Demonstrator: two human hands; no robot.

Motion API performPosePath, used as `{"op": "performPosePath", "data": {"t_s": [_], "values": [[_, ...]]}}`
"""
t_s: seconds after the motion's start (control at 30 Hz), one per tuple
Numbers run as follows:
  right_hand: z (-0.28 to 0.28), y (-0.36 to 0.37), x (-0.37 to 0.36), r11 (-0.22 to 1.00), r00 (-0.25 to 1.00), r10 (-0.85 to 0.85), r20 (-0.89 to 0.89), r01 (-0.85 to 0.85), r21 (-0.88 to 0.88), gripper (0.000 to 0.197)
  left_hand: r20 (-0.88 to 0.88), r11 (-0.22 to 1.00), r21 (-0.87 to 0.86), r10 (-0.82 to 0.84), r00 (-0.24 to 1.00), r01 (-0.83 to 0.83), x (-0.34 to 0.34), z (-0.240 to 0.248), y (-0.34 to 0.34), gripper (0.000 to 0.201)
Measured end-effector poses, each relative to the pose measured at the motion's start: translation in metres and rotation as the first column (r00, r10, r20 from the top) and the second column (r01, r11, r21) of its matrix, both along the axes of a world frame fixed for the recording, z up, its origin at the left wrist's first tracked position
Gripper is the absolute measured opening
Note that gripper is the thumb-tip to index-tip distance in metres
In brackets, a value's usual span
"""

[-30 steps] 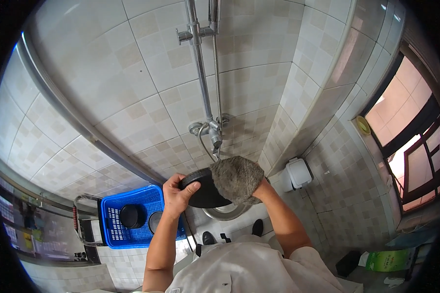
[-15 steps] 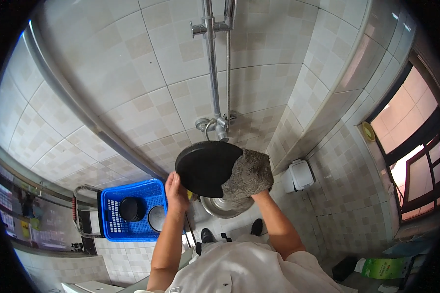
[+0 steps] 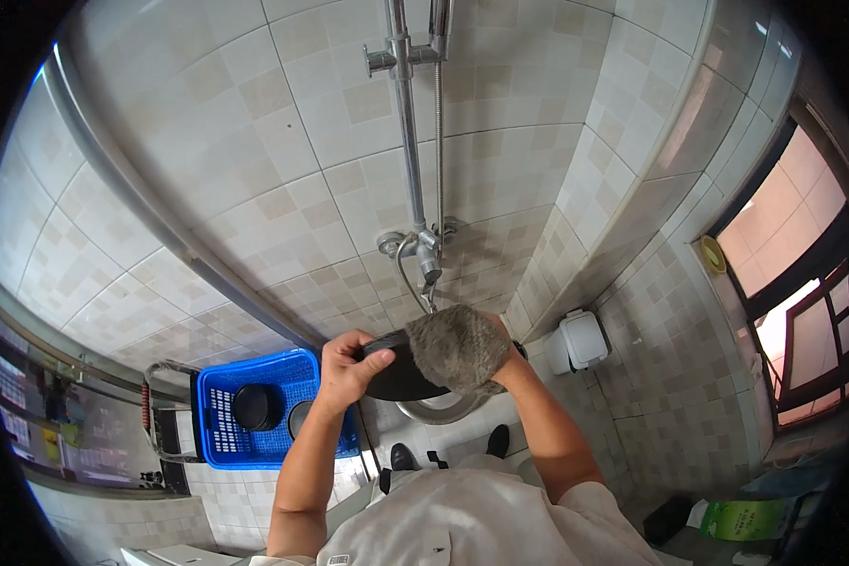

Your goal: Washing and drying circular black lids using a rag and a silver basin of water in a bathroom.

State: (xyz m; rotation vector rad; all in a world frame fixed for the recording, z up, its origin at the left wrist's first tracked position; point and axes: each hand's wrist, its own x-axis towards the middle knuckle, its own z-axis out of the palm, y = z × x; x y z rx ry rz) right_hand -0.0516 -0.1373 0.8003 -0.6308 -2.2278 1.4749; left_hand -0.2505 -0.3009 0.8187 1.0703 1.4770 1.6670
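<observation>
A round black pan (image 3: 393, 377), shallow and dark all over, is held tilted in front of me above a metal basin (image 3: 451, 411). My left hand (image 3: 349, 368) grips its left rim, thumb on the near face. Over the pan's right part lies a shaggy grey cloth (image 3: 458, 349). My right hand (image 3: 506, 366) is closed on this cloth at the pan's right edge, its fingers mostly hidden beneath the fabric. Just beyond the pan, a chrome tap (image 3: 430, 267) comes out of the tiled wall.
To my left stands a blue plastic basket (image 3: 302, 366) with black round pans (image 3: 257, 407) inside. A white lidded bin (image 3: 580, 341) sits by the right wall. A window (image 3: 802, 283) opens at far right, and a green packet (image 3: 745, 519) lies at lower right.
The pan has tipped, its broad face now foreshortened, and moved slightly right and nearer me. My left thumb has come round onto it. The cloth has shifted left across the pan.
</observation>
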Motion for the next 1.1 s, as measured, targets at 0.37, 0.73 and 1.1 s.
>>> {"op": "performPosePath", "data": {"t_s": [0.37,0.73,1.1], "values": [[-0.079,-0.002,0.008,0.874,0.914,-0.344,0.215,0.228,0.43,0.06,0.822,0.91,0.182,0.067,0.566,-0.372,0.021,-0.062,0.003,0.037],[-0.069,0.016,0.027,0.986,0.942,-0.157,0.295,0.132,0.103,0.061,0.59,0.997,0.024,-0.076,0.804,0.077,-0.009,-0.022,-0.003,0.027],[-0.166,-0.031,0.016,0.45,0.823,-0.553,-0.126,0.169,-0.877,0.036,0.767,0.923,0.052,0.207,0.607,-0.381,0.013,-0.059,0.001,0.024]]}}
